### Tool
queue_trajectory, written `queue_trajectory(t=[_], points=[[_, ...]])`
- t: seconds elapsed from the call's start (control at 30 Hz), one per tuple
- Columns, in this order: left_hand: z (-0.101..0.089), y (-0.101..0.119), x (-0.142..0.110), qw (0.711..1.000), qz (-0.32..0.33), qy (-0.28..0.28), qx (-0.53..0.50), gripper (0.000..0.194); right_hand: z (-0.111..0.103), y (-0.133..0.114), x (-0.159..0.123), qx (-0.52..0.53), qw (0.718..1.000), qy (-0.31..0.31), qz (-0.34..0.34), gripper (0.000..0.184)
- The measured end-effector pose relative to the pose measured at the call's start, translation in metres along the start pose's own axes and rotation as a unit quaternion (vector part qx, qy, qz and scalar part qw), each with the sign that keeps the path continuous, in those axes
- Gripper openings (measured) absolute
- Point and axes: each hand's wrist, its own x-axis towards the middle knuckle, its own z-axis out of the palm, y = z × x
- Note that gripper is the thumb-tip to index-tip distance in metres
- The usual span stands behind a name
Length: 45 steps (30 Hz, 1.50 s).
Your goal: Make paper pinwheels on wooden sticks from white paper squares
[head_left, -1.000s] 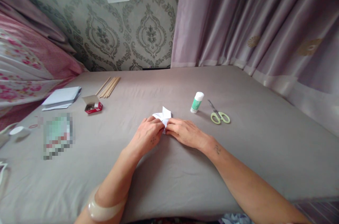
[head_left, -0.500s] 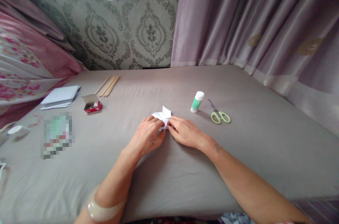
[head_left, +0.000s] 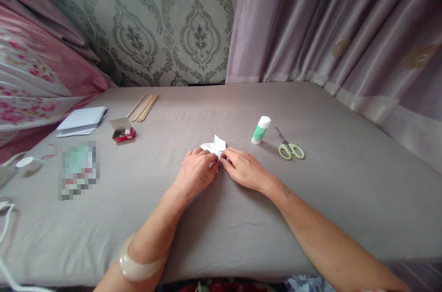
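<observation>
A small piece of folded white paper [head_left: 218,143] lies on the grey cloth in front of me, one pointed flap standing up. My left hand [head_left: 196,168] is closed on its left and near edge, fingers bent over it. From the other side my right hand [head_left: 243,168] pinches the near right part between thumb and fingers. Both hands cover much of the paper, so its full shape is hidden. To the right of the hands stands a glue stick [head_left: 261,130], white cap on, leaning slightly in view. Beside it lie scissors [head_left: 289,147] with light green handles.
On the left are a stack of white paper [head_left: 83,119], thin wooden sticks [head_left: 147,108], an open red box [head_left: 124,134] of small items and a blurred-out packet [head_left: 79,170]. A white cable [head_left: 7,236] runs along the left edge. Curtains [head_left: 293,20] hang behind.
The view has tipped down and shifted slightly, so everything sits a little higher and further right. My hands stay on the paper, with only slight finger movement at its near edge.
</observation>
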Motion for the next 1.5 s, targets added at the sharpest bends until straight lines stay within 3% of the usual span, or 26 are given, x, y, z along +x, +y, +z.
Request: queue_trajectory(t=[0.27, 0.63, 0.87, 1.07, 1.5], points=[[0.002, 0.000, -0.001, 1.000, -0.014, -0.001, -0.012, 0.024, 0.001, 0.002, 0.001, 0.074, 0.996, 0.035, 0.029, 0.005], [-0.005, -0.001, -0.003, 0.999, -0.002, -0.010, 0.034, 0.025, 0.008, 0.005, 0.005, 0.102, 0.991, 0.057, 0.071, 0.004], [-0.005, 0.000, -0.004, 0.994, 0.038, -0.056, 0.083, 0.024, 0.018, 0.011, 0.008, 0.113, 0.985, 0.102, 0.076, 0.005], [-0.006, 0.001, -0.004, 0.993, 0.048, -0.060, 0.090, 0.025, 0.021, 0.009, 0.011, 0.113, 0.980, 0.130, 0.103, 0.003], [-0.001, 0.000, -0.006, 0.994, 0.049, -0.047, 0.082, 0.021, 0.027, 0.007, 0.017, 0.071, 0.981, 0.171, 0.063, 0.006]])
